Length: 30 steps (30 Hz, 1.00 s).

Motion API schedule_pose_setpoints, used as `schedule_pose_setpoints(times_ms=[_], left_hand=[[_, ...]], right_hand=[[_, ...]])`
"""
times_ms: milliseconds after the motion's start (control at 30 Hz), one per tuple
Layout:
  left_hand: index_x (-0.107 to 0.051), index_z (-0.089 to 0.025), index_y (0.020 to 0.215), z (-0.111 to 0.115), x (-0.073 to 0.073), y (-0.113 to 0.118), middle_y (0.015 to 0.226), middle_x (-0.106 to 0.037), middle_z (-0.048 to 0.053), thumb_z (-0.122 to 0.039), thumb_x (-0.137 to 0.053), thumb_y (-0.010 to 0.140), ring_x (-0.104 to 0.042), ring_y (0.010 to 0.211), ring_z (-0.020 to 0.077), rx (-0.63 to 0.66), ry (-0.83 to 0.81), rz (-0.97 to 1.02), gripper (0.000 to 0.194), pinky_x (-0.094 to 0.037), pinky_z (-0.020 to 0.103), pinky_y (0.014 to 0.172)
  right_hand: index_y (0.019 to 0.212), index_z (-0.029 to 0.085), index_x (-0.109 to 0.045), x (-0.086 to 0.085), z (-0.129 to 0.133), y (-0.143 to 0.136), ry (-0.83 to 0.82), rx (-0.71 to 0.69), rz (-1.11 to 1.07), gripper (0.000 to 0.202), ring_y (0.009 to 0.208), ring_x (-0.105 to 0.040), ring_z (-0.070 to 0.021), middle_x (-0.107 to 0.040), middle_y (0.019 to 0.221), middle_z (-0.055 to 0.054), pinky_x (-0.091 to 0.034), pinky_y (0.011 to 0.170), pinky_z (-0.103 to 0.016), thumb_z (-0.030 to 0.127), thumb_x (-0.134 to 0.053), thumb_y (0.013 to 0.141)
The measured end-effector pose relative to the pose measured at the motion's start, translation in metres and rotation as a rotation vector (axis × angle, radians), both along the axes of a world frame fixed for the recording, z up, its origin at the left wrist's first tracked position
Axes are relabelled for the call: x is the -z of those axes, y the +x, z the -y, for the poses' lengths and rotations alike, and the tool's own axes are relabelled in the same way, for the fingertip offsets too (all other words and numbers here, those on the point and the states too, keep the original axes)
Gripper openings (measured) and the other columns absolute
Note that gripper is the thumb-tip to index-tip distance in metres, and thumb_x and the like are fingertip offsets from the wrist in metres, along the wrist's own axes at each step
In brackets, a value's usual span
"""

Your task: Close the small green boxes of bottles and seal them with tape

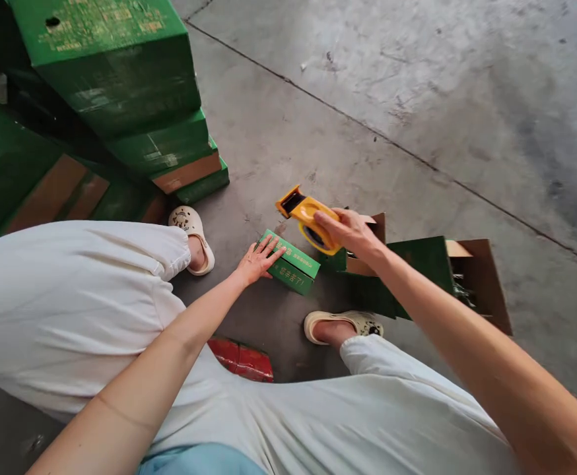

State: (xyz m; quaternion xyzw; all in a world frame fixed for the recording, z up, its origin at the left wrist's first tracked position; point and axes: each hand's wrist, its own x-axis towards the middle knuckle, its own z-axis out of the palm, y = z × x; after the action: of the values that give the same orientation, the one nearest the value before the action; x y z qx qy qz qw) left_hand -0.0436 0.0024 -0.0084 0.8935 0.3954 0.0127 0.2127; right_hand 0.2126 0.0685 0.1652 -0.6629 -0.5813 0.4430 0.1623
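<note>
On the floor between my feet stands a small green cardboard box (296,267) with pale gold lettering and a seam along its top. My left hand (259,260) lies on the near left end of this box, its fingers spread out flat. Above and to the right of the box, my right hand (345,231) is wrapped round a yellow tape dispenser (313,221). The dispenser's head points left, away from my wrist, and is held clear of the box. Whether tape hangs from it, I cannot tell.
Green cartons (120,79) are stacked at the upper left. Open green boxes (420,264) with brown flaps stand to the right, partly behind my right forearm. A red package (243,359) lies near my seat. My clogs (194,241) flank the small box on the concrete floor (417,99).
</note>
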Motion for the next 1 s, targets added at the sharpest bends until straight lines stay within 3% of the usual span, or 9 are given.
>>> schedule_pose_setpoints(times_ms=[67, 200, 400, 467, 533, 600, 667, 833, 1000], left_hand=[[-0.034, -0.026, 0.168, -0.004, 0.007, 0.000, 0.179, -0.016, 0.018, -0.028, -0.089, 0.082, -0.011, 0.166, 0.0411, -0.017, -0.015, 0.051, 0.102, -0.028, 0.067, 0.126], [-0.040, -0.019, 0.164, -0.005, 0.018, -0.005, 0.173, -0.032, 0.023, -0.031, -0.091, 0.080, -0.022, 0.164, 0.0405, -0.055, -0.069, 0.154, 0.099, -0.021, 0.063, 0.131], [-0.034, -0.019, 0.168, -0.002, 0.006, -0.008, 0.175, -0.030, 0.017, -0.045, -0.084, 0.086, -0.017, 0.166, 0.0339, -0.267, -0.189, 0.411, 0.099, -0.028, 0.049, 0.134], [-0.050, -0.023, 0.159, -0.008, -0.004, -0.004, 0.170, -0.043, 0.011, -0.040, -0.072, 0.095, -0.031, 0.162, 0.0310, -0.448, -0.288, 0.572, 0.070, -0.033, 0.047, 0.132], [-0.066, -0.024, 0.143, -0.021, -0.014, -0.001, 0.156, -0.061, 0.009, -0.029, -0.062, 0.099, -0.053, 0.149, 0.0273, -0.759, -0.483, 0.764, 0.045, -0.043, 0.043, 0.125], [-0.071, -0.021, 0.133, -0.038, -0.022, -0.002, 0.139, -0.072, 0.011, -0.024, -0.057, 0.100, -0.070, 0.127, 0.0226, -1.081, -0.706, 0.901, 0.036, -0.056, 0.037, 0.110], [-0.073, -0.017, 0.124, -0.052, -0.029, -0.008, 0.122, -0.079, 0.013, -0.030, -0.058, 0.101, -0.078, 0.103, 0.0183, -1.251, -0.888, 0.949, 0.029, -0.062, 0.030, 0.090], [-0.072, -0.012, 0.086, -0.061, -0.036, -0.021, 0.079, -0.079, 0.012, -0.063, -0.074, 0.091, -0.074, 0.067, 0.0166, -1.249, -1.224, 0.923, 0.051, -0.058, 0.025, 0.064], [-0.074, -0.014, 0.083, -0.059, -0.041, -0.016, 0.077, -0.078, 0.009, -0.054, -0.092, 0.075, -0.073, 0.068, 0.0170, -1.189, -1.416, 0.948, 0.045, -0.060, 0.030, 0.068]], right_hand=[[0.104, 0.014, -0.072, 0.023, 0.014, -0.016, -0.053, -0.026, -0.274, 0.072, 0.071, -0.054, -0.0153, -0.067, 0.082, -0.002, -0.042, 0.060, -0.025, 0.083, -0.064, 0.086], [0.096, 0.015, -0.070, 0.058, 0.042, -0.024, -0.136, -0.037, -0.325, 0.070, 0.073, -0.055, -0.0160, -0.066, 0.079, 0.000, -0.042, 0.060, -0.023, 0.083, -0.073, 0.077], [0.105, 0.017, -0.069, 0.067, 0.048, -0.004, -0.225, -0.034, -0.395, 0.068, 0.076, -0.058, -0.0174, -0.069, 0.085, -0.002, -0.045, 0.064, -0.025, 0.081, -0.068, 0.083], [0.104, 0.017, -0.068, 0.065, 0.046, -0.002, -0.221, -0.057, -0.374, 0.067, 0.076, -0.058, -0.0174, -0.068, 0.085, -0.001, -0.044, 0.064, -0.025, 0.081, -0.067, 0.083], [0.099, 0.017, -0.068, 0.062, 0.045, -0.004, -0.210, -0.095, -0.329, 0.064, 0.075, -0.056, -0.0168, -0.066, 0.082, 0.000, -0.043, 0.064, -0.025, 0.080, -0.068, 0.083], [0.097, 0.017, -0.067, 0.057, 0.045, -0.008, -0.201, -0.125, -0.289, 0.062, 0.074, -0.054, -0.0161, -0.065, 0.081, 0.001, -0.042, 0.063, -0.025, 0.078, -0.067, 0.084], [0.095, 0.017, -0.066, 0.054, 0.044, -0.011, -0.193, -0.149, -0.255, 0.059, 0.073, -0.053, -0.0159, -0.064, 0.080, 0.001, -0.041, 0.062, -0.025, 0.076, -0.067, 0.086], [0.092, 0.017, -0.068, 0.051, 0.036, -0.012, -0.158, -0.249, -0.164, 0.060, 0.073, -0.052, -0.0166, -0.062, 0.078, 0.001, -0.040, 0.062, -0.025, 0.077, -0.063, 0.087], [0.099, 0.017, -0.068, 0.052, 0.028, -0.008, -0.206, -0.311, -0.183, 0.060, 0.076, -0.054, -0.0170, -0.063, 0.082, 0.000, -0.042, 0.065, -0.025, 0.076, -0.060, 0.091]])
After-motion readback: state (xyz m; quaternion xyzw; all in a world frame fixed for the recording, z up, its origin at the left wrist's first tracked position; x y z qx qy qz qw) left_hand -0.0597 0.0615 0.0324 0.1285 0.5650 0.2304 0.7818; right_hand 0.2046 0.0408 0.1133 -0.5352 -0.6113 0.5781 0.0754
